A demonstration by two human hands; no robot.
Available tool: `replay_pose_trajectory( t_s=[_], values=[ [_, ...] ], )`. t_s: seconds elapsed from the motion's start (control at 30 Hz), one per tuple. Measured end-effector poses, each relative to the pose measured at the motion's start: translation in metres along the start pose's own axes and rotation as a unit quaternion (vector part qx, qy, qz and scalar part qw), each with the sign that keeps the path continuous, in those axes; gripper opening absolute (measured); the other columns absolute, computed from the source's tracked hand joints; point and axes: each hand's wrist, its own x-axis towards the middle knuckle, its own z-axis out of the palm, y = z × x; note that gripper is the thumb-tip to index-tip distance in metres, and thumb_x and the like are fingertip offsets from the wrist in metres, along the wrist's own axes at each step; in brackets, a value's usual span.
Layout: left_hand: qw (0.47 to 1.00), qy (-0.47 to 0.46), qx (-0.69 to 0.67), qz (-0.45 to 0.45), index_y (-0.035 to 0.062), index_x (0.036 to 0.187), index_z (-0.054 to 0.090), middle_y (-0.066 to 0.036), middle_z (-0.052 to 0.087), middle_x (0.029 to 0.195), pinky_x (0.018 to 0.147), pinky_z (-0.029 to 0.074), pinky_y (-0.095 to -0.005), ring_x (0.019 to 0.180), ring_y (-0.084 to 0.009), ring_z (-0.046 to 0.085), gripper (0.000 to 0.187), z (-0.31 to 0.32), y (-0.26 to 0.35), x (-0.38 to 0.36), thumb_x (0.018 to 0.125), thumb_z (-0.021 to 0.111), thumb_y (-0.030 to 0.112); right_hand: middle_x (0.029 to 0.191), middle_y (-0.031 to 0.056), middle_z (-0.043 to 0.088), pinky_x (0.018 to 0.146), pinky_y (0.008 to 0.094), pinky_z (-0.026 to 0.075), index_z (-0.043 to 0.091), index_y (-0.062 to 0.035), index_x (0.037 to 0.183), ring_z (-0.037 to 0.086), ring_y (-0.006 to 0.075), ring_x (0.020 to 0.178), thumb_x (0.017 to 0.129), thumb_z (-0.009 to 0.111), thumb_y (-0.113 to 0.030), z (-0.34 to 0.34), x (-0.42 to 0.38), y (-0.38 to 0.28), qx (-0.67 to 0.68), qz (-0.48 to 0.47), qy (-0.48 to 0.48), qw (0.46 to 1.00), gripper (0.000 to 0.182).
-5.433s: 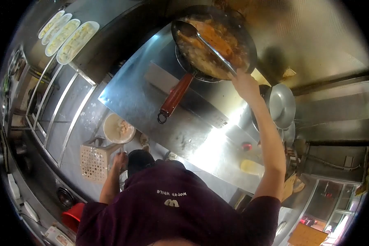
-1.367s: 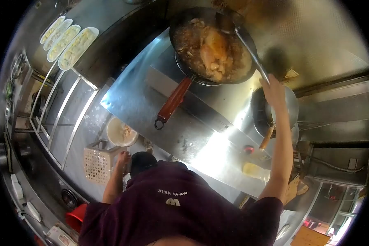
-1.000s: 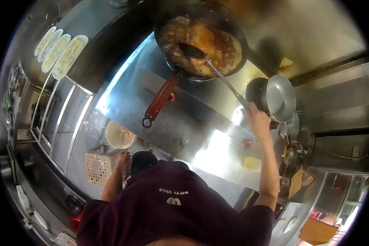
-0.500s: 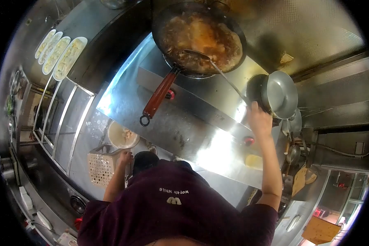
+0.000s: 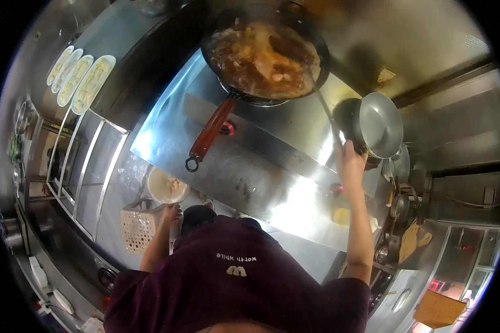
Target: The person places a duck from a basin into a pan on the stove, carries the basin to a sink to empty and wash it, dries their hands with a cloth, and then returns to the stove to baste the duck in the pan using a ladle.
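A dark wok (image 5: 323, 66) with a red-brown wooden handle (image 5: 211, 132) stands at the top centre, full of brown bubbling liquid with orange and pale pieces. My right hand (image 5: 350, 158) is closed round the handle of a long metal ladle (image 5: 323, 105), whose bowl end lies in the liquid. My left hand (image 5: 171, 213) hangs low beside my body, near a white bucket (image 5: 155, 186) and a beige perforated basket (image 5: 138, 227). Its fingers look curled, but whether they hold anything is not clear.
Grey pans (image 5: 381, 125) stand right of the wok. Several oval white dishes of food (image 5: 93, 83) line the upper left counter, above a metal rack (image 5: 86, 161). A steel counter front (image 5: 255, 177) lies between me and the wok. Utensils hang at the right.
The ladle's bowl has moved up and right within the wok, and the liquid is stirred. My right hand has shifted only slightly. My left hand stays low.
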Motion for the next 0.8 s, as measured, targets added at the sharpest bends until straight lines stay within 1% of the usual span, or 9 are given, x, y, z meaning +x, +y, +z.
replay_pose_trajectory(
  t_s=[0.07,0.17,0.2,0.27,0.3,0.33,0.47,0.6,0.8],
  values=[
    [1.000,0.010,0.014,0.008,0.0022,0.093,0.052,-0.008,0.055,0.074,0.046,0.041,-0.0249,0.055,-0.0138,0.051,0.028,0.009,0.017,-0.003,0.079,0.047,0.026,0.052,0.0155,0.052,0.045,0.0402,0.040,0.043,-0.0050,0.071,0.053,0.0326,0.047,0.079,0.055,-0.022,-0.003,0.000,-0.001,0.009,-0.015,0.039,0.999,0.022],
    [1.000,0.010,0.021,0.022,0.0022,0.092,0.052,-0.008,0.056,0.076,0.048,0.041,-0.0254,0.056,-0.0139,0.052,0.028,0.017,0.036,-0.014,0.079,0.046,0.026,0.053,0.0155,0.052,0.045,0.0378,0.039,0.044,-0.0037,0.070,0.052,0.0325,0.048,0.078,0.057,-0.019,-0.009,-0.006,0.001,0.098,0.086,0.028,0.991,0.021],
    [0.999,0.006,0.021,0.026,0.0022,0.092,0.052,-0.008,0.056,0.076,0.049,0.041,-0.0256,0.057,-0.0140,0.052,0.027,0.019,0.042,-0.018,0.079,0.046,0.025,0.048,0.0108,0.047,0.041,0.0335,0.035,0.043,-0.0018,0.069,0.048,0.0263,0.041,0.078,0.057,-0.018,-0.006,-0.010,0.010,0.135,0.117,0.032,0.983,0.023],
    [0.999,0.011,0.032,0.019,0.0027,0.090,0.053,-0.007,0.056,0.073,0.048,0.041,-0.0262,0.057,-0.0142,0.053,0.026,0.020,0.043,-0.016,0.079,0.046,0.025,0.044,0.0034,0.040,0.038,0.0283,0.031,0.042,-0.0019,0.068,0.040,0.0151,0.036,0.080,0.056,-0.020,-0.012,-0.014,0.021,0.272,0.213,0.036,0.938,0.026],
    [0.999,0.015,0.041,0.014,0.0027,0.089,0.053,-0.007,0.056,0.073,0.048,0.041,-0.0262,0.057,-0.0142,0.053,0.025,0.021,0.044,-0.015,0.079,0.046,0.024,0.045,-0.0022,0.035,0.036,0.0248,0.027,0.042,-0.0029,0.066,0.035,0.0065,0.038,0.082,0.053,-0.020,-0.018,-0.018,0.025,0.376,0.316,-0.007,0.871,0.026],
    [0.999,0.018,0.050,0.010,0.0028,0.089,0.053,-0.006,0.056,0.072,0.048,0.041,-0.0262,0.057,-0.0142,0.053,0.025,0.023,0.045,-0.015,0.079,0.046,0.024,0.046,-0.0031,0.037,0.034,0.0228,0.025,0.043,-0.0049,0.067,0.034,0.0054,0.036,0.083,0.051,-0.019,-0.030,-0.020,0.025,0.461,0.359,-0.031,0.811,0.023],
    [0.992,-0.083,-0.049,-0.082,0.0054,0.088,0.053,-0.006,0.055,0.072,0.049,0.042,-0.0285,0.058,-0.0146,0.053,0.021,-0.005,-0.005,0.045,0.080,0.045,0.023,0.048,-0.0013,0.038,0.031,0.0227,0.022,0.045,-0.0063,0.069,0.033,0.0073,0.034,0.082,0.052,-0.021,-0.031,-0.048,0.049,0.536,0.413,0.037,0.735,0.020],
    [0.995,-0.067,0.020,-0.074,0.0072,0.089,0.053,-0.006,0.054,0.072,0.049,0.041,-0.0294,0.058,-0.0151,0.053,0.019,0.006,0.007,0.023,0.080,0.046,0.022,0.050,0.0002,0.040,0.033,0.0239,0.024,0.051,-0.0031,0.079,0.034,0.0091,0.035,0.081,0.051,-0.021,-0.036,-0.071,0.068,0.496,0.494,0.045,0.713,0.018],
    [0.998,-0.051,0.025,-0.028,0.0035,0.093,0.053,-0.007,0.055,0.072,0.047,0.040,-0.0261,0.056,-0.0148,0.052,0.023,0.023,0.023,0.013,0.078,0.047,0.020,0.054,0.0037,0.045,0.037,0.0245,0.030,0.049,0.0064,0.095,0.040,0.0137,0.041,0.084,0.044,-0.021,-0.035,-0.087,0.090,0.662,0.505,-0.012,0.554,0.030]
  ],
)
